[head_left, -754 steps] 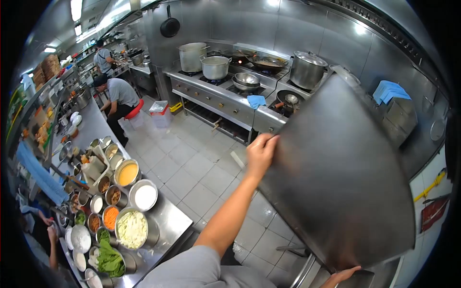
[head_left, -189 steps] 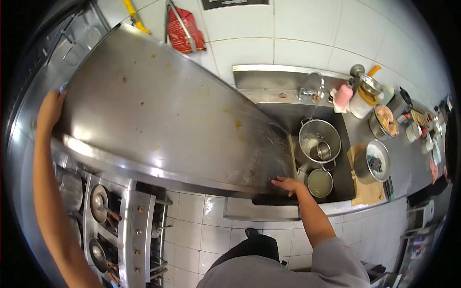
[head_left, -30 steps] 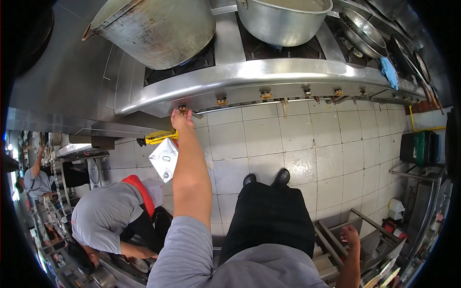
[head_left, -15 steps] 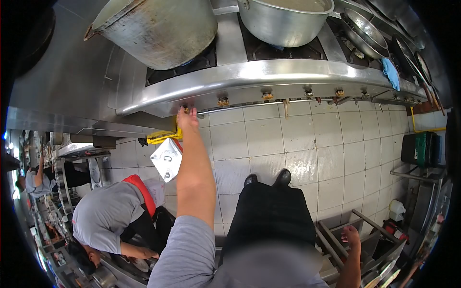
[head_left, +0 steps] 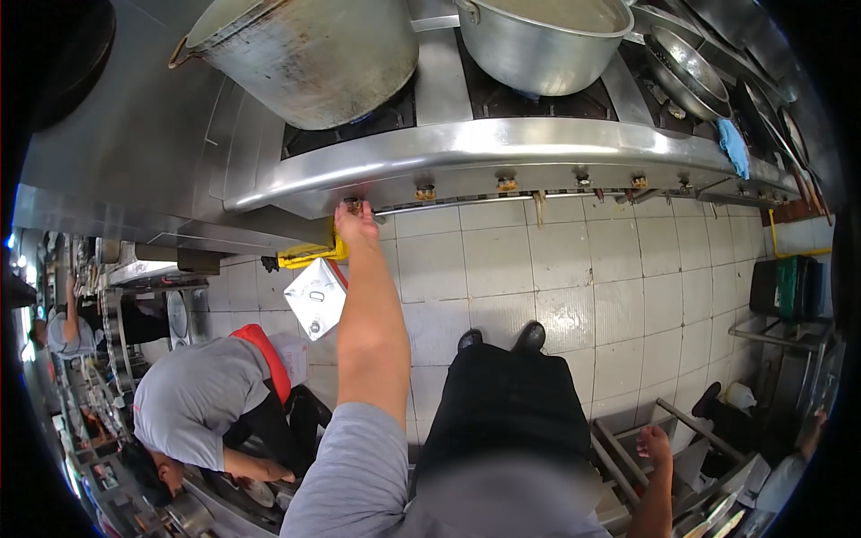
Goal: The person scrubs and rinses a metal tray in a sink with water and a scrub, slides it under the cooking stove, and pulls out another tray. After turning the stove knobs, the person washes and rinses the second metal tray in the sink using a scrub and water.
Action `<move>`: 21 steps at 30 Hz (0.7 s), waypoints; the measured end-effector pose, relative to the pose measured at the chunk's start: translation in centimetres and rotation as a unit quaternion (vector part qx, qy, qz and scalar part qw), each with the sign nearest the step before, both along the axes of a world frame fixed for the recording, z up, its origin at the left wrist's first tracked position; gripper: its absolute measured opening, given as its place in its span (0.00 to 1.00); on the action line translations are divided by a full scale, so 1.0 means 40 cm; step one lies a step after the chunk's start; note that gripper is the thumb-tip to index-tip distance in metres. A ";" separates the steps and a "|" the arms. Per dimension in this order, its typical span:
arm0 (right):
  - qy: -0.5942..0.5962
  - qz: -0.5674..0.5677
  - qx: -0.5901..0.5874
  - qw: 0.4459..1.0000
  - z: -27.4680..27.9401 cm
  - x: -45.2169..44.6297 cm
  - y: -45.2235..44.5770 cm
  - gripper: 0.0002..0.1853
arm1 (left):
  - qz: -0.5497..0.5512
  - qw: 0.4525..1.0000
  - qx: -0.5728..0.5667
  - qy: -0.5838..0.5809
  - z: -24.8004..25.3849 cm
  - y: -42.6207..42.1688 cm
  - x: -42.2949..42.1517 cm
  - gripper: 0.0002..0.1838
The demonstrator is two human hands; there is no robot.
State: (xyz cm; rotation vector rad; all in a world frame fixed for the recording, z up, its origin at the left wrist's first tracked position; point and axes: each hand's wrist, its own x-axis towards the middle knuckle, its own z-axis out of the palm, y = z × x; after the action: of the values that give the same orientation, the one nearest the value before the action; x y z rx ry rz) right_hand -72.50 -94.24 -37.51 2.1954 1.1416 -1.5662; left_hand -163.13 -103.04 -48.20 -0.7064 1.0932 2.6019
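My left hand [head_left: 357, 222] is stretched up to the stove's front panel, its fingers closed round the leftmost burner knob [head_left: 353, 205]. Above it a large stained pot [head_left: 309, 67] stands on the left burner, with a bit of blue flame beneath. A second, cleaner pot [head_left: 547, 49] sits on the burner to the right and holds a cloudy liquid. Low at the right, my right hand [head_left: 654, 443] hangs beside a metal rack, fingers curled; whether anything is inside them is hidden.
A co-worker in grey [head_left: 202, 403] bends over on a red stool at the lower left. Near my left forearm stands a silver tin [head_left: 316, 299]. Stacked pans [head_left: 686, 72] and a blue cloth [head_left: 734, 148] are at the stove's right. Another person's dark shoe [head_left: 708, 399] shows at the right.
The view has shifted slightly, and my left hand remains at the same knob. Another person has come into view at the lower right. Much earlier, both my hands held a large metal sheet.
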 end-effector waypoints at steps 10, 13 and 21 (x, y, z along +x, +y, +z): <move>0.000 -0.003 0.000 1.000 -0.015 0.002 -0.007 0.10 | -0.011 0.999 -0.028 -0.019 0.050 0.003 0.014 0.24; 0.010 0.004 -0.001 1.000 -0.016 0.003 -0.003 0.11 | -0.004 0.999 -0.026 -0.017 0.053 0.006 0.019 0.27; 0.002 0.011 0.008 1.000 0.007 -0.010 -0.003 0.11 | 0.003 0.999 -0.024 -0.027 0.048 0.013 0.014 0.29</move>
State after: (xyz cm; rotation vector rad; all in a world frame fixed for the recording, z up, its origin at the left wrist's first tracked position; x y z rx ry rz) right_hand -72.89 -94.35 -37.24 2.1827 1.1797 -1.5572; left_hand -162.58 -102.52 -46.28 -0.7878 1.1416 2.5545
